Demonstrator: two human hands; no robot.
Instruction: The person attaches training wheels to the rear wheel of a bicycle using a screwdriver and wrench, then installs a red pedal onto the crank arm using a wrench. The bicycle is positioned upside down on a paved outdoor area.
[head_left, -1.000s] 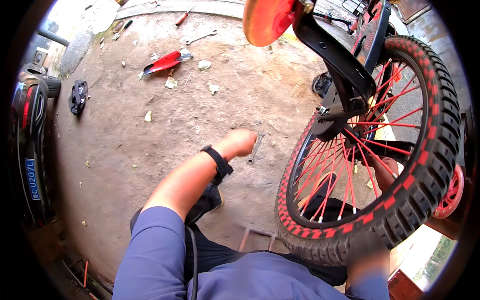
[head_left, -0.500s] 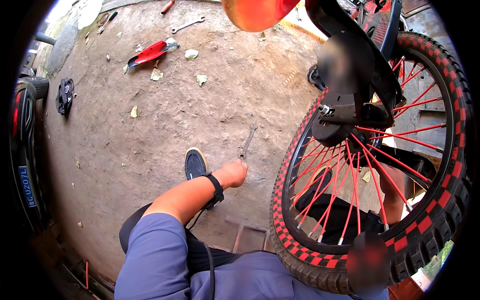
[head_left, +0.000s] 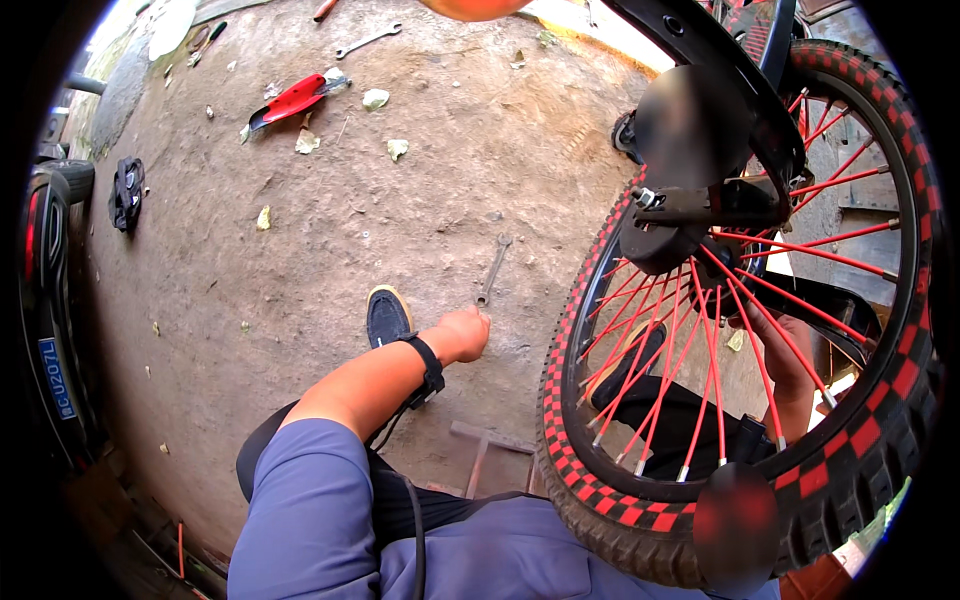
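My left hand [head_left: 466,335] is over the dirt ground with its fingers curled; what they hold, if anything, is hidden. Just beyond it an open-ended wrench [head_left: 494,272] lies on the ground. A bicycle wheel [head_left: 562,395] with red spokes and a red-black checkered tyre band stands at my right, held in a black fork [head_left: 750,110] with a bolt [head_left: 646,198] near the hub. My right hand [head_left: 778,350] is behind the spokes below the hub, partly hidden, its fingers bent around something I cannot make out.
A red-and-black curved part [head_left: 292,102], another wrench [head_left: 367,40], a red-handled tool [head_left: 326,8] and a black pedal-like item [head_left: 126,194] lie on the ground [head_left: 250,270]. A dark vehicle [head_left: 50,240] stands at the left edge. A metal frame [head_left: 480,445] lies near my legs.
My left hand has moved down and left, away from alongside the wrench. The wheel appears larger and further right, and my view has shifted so the ground items sit higher.
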